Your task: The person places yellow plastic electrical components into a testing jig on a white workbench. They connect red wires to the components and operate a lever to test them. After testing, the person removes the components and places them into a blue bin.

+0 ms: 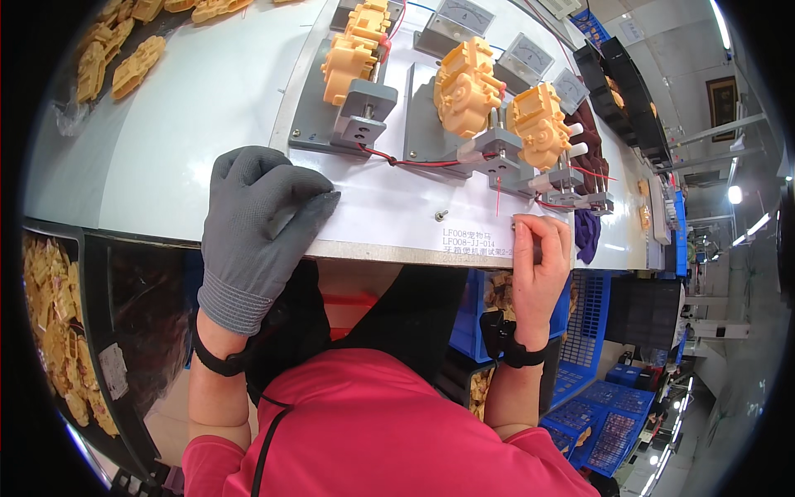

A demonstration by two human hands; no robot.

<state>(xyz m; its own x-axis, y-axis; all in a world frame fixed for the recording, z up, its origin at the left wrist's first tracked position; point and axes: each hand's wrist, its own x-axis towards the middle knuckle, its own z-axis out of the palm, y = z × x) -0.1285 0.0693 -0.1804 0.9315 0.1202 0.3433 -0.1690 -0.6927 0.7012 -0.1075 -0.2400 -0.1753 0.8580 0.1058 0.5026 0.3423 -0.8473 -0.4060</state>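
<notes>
Black plastic bin [91, 331] at lower left, filled with small yellow moulded parts [51, 319]. Blue slotted crates [592, 398] at lower right. Grey-gloved left hand [257, 219] spread flat on white test board [389, 207]; bare right hand [540, 253] curled over its front edge. Beyond, three orange plastic gearboxes [465, 87] clamped in grey fixtures [363, 112], red wires [414, 161], analogue meters [460, 21]. Farthest, loose yellow parts [124, 62] on table.

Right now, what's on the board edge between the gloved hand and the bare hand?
Head view: between the left hand and right hand lies white board with one small screw and a printed label.
</notes>
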